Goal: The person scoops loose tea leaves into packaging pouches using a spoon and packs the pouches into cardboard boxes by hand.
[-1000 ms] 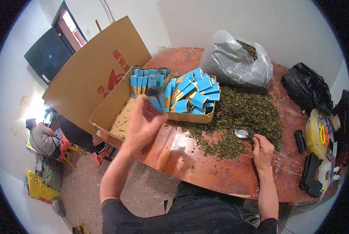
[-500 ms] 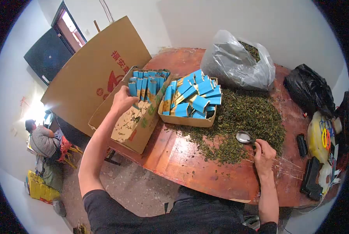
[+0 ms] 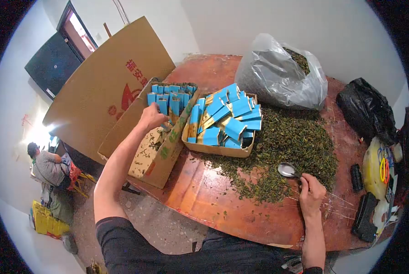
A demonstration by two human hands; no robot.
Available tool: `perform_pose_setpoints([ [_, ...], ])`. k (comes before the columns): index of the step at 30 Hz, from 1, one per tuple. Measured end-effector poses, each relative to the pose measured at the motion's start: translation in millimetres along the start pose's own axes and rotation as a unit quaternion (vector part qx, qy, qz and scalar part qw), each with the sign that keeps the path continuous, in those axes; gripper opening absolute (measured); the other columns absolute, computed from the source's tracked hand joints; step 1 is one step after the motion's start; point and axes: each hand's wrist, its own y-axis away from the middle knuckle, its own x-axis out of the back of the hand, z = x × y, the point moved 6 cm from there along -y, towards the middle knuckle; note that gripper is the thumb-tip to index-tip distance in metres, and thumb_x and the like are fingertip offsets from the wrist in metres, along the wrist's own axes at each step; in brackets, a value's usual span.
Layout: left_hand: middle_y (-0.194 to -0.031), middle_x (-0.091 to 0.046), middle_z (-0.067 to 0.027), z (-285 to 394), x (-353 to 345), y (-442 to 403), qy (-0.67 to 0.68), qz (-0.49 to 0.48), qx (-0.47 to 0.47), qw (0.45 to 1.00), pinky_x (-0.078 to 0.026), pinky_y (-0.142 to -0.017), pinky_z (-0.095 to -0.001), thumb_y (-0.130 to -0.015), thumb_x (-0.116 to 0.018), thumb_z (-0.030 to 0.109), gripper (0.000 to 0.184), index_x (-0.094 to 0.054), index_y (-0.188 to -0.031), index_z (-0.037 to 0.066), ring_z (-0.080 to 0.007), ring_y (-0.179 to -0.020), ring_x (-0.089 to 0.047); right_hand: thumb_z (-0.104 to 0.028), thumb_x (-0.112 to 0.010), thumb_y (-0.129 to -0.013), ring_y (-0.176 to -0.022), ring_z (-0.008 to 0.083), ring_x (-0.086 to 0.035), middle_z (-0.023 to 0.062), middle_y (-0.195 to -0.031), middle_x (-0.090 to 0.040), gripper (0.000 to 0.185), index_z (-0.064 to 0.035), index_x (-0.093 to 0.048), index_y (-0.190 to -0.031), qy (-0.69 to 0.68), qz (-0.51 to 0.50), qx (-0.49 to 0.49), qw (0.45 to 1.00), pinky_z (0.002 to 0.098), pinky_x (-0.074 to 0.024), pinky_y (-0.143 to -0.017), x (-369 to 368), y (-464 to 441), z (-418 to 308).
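My left hand (image 3: pixel 153 118) is inside the long cardboard box (image 3: pixel 152 166), its bent fingers closed about a blue packet (image 3: pixel 163 106) at the front of the upright rows. Part of its grip is hidden. Loose tea leaves lie on the box's bottom flap. In my right hand (image 3: pixel 311 191) is a metal spoon (image 3: pixel 287 170), held by the handle over a spread pile of dried tea leaves (image 3: pixel 300 137). Between my hands, a smaller cardboard box (image 3: pixel 218 150) holds blue and gold packets (image 3: pixel 233 128) lying at various angles.
A clear plastic bag (image 3: pixel 277 82) of tea leaves stands at the back of the red-brown table (image 3: pixel 204 192). To the right lie a black plastic bag (image 3: pixel 365 107), a yellow item (image 3: pixel 373 160) and a black object (image 3: pixel 365 217). Another person (image 3: pixel 51 166) sits far left.
My left hand has shifted slightly right along the packets in the long box. My right hand keeps the spoon at nearly the same spot. The view has moved a little.
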Motion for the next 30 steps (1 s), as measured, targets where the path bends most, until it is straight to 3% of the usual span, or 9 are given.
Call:
perform_pose_setpoints([
  [9, -0.117, -0.073, -0.0297, 11.8, -6.0, 0.1, 0.028, -0.025, 0.04, 0.999, -0.057, -0.097, -0.0468, -0.077, -0.09, 0.032, 0.066, -0.062, -0.123, -0.007, -0.0408, -0.113, -0.072, 0.002, -0.075, -0.09, -0.076, 0.0328, -0.075, 0.0162, -0.088, -0.076, 0.008, 0.0007, -0.072, -0.098, 0.003, -0.007, -0.019, 1.0, 0.0406, -0.0577, -0.066, -0.5, 0.7, 1.9],
  [12, -0.117, -0.074, -0.0282, -4.1, -16.4, -15.8, -0.012, 0.01, -0.009, 1.0, -0.057, -0.097, -0.0463, -0.077, -0.091, 0.033, 0.068, -0.061, -0.124, -0.006, -0.0398, -0.112, -0.072, 0.003, -0.075, -0.09, -0.076, 0.0327, -0.075, 0.0163, -0.088, -0.076, 0.008, 0.001, -0.072, -0.097, -0.004, -0.014, -0.024, 1.0, 0.0408, -0.058, -0.066, -0.8, -0.1, 0.4],
  [15, -0.107, -0.074, -0.0235, -10.5, -25.1, -24.3, -0.022, 0.028, -0.029, 0.999, -0.064, -0.068, -0.0411, -0.077, -0.094, 0.026, 0.067, -0.057, -0.122, -0.007, -0.0287, -0.084, -0.077, 0.003, -0.075, -0.09, -0.076, 0.0326, -0.075, 0.0161, -0.088, -0.076, 0.008, 0.0011, -0.072, -0.097, -0.005, -0.014, -0.025, 1.0, 0.041, -0.0582, -0.066, -1.2, 0.7, 1.5],
  [18, -0.118, -0.074, -0.0253, -15.0, -27.9, -25.1, -0.01, 0.008, -0.011, 1.0, -0.056, -0.098, -0.046, -0.077, -0.091, 0.037, 0.07, -0.062, -0.125, -0.005, -0.0389, -0.115, -0.071, 0.003, -0.075, -0.09, -0.076, 0.0323, -0.076, 0.0161, -0.089, -0.076, 0.008, 0.001, -0.073, -0.097, -0.004, -0.003, -0.012, 1.0, 0.0408, -0.0583, -0.066, -1.1, 0.5, 1.4],
  [30, -0.109, -0.075, -0.0242, -13.7, -19.9, -17.0, 0.007, 0.0, -0.036, 0.999, -0.057, -0.094, -0.0476, -0.075, -0.092, 0.036, 0.072, -0.061, -0.127, -0.003, -0.0406, -0.108, -0.072, 0.004, -0.073, -0.092, -0.074, 0.0317, -0.075, 0.0175, -0.088, -0.076, 0.007, 0.0028, -0.073, -0.099, -0.022, 0.003, -0.006, 1.0, 0.0389, -0.0575, -0.067, -2.1, 1.4, 2.7],
])
